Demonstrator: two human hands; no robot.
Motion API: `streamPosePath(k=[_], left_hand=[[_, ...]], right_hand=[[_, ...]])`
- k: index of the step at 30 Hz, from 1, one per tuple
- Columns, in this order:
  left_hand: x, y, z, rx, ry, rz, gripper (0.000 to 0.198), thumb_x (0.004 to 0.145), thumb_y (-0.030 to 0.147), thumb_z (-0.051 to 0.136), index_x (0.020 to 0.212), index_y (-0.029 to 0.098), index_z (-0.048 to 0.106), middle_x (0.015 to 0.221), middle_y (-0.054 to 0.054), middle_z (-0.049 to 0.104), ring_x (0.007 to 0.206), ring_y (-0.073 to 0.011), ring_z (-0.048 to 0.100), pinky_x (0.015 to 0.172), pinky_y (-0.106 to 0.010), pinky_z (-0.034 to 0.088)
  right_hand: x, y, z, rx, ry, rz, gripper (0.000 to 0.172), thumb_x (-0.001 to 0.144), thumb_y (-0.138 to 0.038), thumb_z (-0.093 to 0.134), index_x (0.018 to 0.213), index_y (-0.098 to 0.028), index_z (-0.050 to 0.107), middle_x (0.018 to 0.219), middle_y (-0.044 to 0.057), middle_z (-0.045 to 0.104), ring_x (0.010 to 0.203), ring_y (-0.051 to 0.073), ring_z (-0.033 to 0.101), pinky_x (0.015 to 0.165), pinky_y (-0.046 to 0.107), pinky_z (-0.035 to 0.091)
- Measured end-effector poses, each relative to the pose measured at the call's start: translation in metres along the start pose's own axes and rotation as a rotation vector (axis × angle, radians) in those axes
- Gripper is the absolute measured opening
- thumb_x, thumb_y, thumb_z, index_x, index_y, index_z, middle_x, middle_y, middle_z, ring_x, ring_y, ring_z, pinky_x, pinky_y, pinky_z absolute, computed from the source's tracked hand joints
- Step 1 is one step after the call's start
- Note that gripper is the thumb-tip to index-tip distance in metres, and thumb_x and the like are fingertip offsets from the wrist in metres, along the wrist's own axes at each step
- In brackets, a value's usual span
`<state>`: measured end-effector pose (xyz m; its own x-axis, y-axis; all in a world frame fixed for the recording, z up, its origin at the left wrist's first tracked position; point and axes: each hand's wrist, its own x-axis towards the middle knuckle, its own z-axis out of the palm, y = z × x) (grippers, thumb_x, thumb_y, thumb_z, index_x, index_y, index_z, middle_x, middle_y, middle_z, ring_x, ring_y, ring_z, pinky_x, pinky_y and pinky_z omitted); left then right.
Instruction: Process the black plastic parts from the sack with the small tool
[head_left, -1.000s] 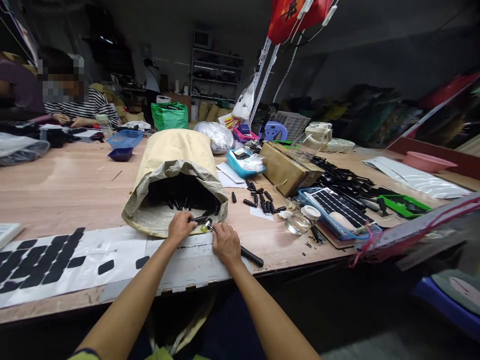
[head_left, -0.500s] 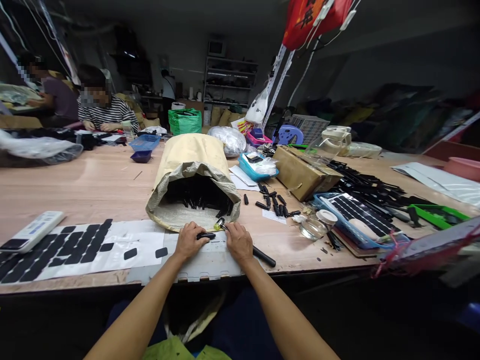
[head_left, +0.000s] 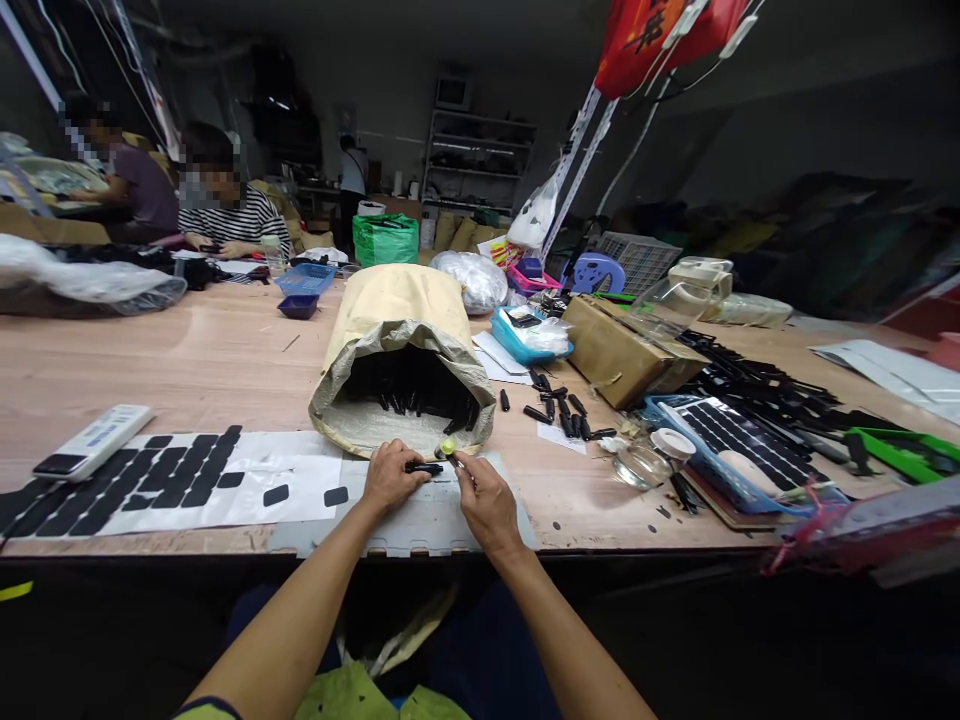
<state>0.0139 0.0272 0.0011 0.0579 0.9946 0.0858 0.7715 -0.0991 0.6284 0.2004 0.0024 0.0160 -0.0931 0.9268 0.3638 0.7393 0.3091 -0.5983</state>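
Observation:
My left hand [head_left: 391, 474] is closed on a small black tube-shaped piece [head_left: 424, 468], which lies low over the grey mat [head_left: 431, 515]. My right hand [head_left: 489, 502] grips what looks like a small hammer; its yellowish head [head_left: 448, 447] is raised just past the tip of the black piece, and its handle is hidden by the hand. Directly beyond both hands lies a cream woven sack [head_left: 405, 290], its mouth turned towards me, with many black pieces [head_left: 409, 390] inside.
More black pieces [head_left: 566, 412] are scattered right of the sack. A white sheet with black patches [head_left: 281, 470] and a white device [head_left: 94, 440] lie left. At right are a glass jar [head_left: 637, 464], a blue basket [head_left: 660, 412] and a cardboard box [head_left: 622, 350]. People sit at the far left.
My right hand has turned and lifted a little, and the black handle that stuck out behind it is out of sight. The left hand still holds the piece. The whole view has shifted slightly.

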Motion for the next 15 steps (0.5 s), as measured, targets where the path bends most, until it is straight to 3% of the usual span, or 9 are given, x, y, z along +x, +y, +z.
streamPosePath(k=[5, 10, 15], left_hand=[[-0.001, 0.003, -0.002, -0.019, -0.016, -0.028, 0.022, 0.077, 0.041, 0.073, 0.094, 0.028, 0.075, 0.096, -0.001, 0.063, 0.097, -0.0225, 0.052, 0.089, -0.037, 0.037], [-0.002, 0.003, -0.002, -0.028, -0.008, -0.020, 0.017, 0.078, 0.039, 0.072, 0.090, 0.028, 0.075, 0.095, -0.001, 0.061, 0.097, -0.0210, 0.052, 0.088, -0.035, 0.036], [-0.001, 0.001, 0.000, -0.004, -0.007, -0.012, 0.018, 0.078, 0.040, 0.071, 0.091, 0.028, 0.074, 0.096, -0.002, 0.061, 0.099, -0.0218, 0.052, 0.089, -0.036, 0.035]], right_hand=[[0.000, -0.007, -0.001, -0.079, -0.047, 0.045, 0.034, 0.092, -0.022, 0.045, 0.119, -0.026, 0.065, 0.107, 0.003, 0.069, 0.097, 0.016, 0.064, 0.082, 0.026, 0.048], [-0.002, -0.018, 0.006, -0.041, -0.064, -0.014, 0.035, 0.093, -0.023, 0.044, 0.120, -0.027, 0.064, 0.110, 0.003, 0.068, 0.100, 0.016, 0.063, 0.083, 0.025, 0.048], [0.004, -0.013, 0.012, -0.035, -0.095, -0.025, 0.033, 0.092, -0.021, 0.045, 0.117, -0.026, 0.065, 0.107, 0.002, 0.069, 0.098, 0.016, 0.063, 0.083, 0.026, 0.048]])
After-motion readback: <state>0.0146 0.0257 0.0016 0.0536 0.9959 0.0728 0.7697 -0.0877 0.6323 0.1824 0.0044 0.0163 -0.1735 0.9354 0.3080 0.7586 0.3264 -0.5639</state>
